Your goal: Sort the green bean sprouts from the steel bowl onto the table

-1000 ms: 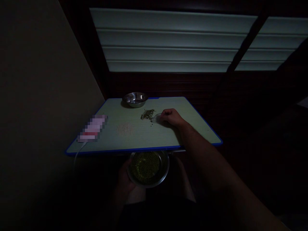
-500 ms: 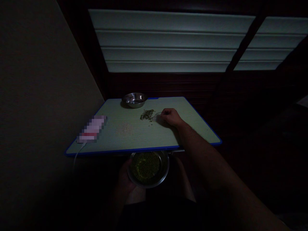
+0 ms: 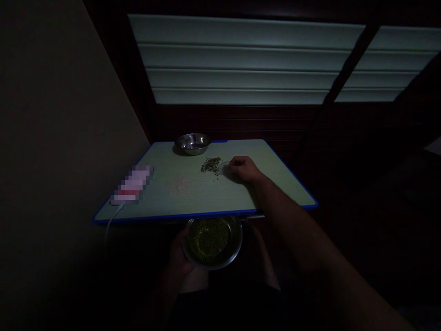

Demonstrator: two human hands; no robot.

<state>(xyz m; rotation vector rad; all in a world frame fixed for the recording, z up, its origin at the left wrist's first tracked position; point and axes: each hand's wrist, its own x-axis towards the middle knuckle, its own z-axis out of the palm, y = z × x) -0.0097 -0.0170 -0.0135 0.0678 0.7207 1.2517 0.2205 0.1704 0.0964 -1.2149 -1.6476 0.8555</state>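
Observation:
My left hand [image 3: 179, 255] is closed on the left rim of a metal bowl [image 3: 237, 248], held just below the table's front edge. Inside lie many small green grains that look like mung beans [image 3: 208, 236]. Over the table, my right hand [image 3: 244, 168] is closed round a small clear see-through thing [image 3: 223, 167], whose exact kind is too dim to tell. The near edge of that thing touches or almost touches a loose pile of dark grains [image 3: 211, 165] on the tabletop. My right fingers are bent, with their tips partly hidden.
A second metal bowl [image 3: 193, 144] stands at the back of the blue-edged table [image 3: 275, 193]. A blurred-out phone-like thing [image 3: 132, 185] with a white cable [image 3: 109, 225] lies at the left. Pale bits [image 3: 179, 185] are spread near the middle. A wall and slatted panel stand behind.
My right hand and the clear thing have shifted very slightly left at the pile's edge. My left hand and its bowl stay in place.

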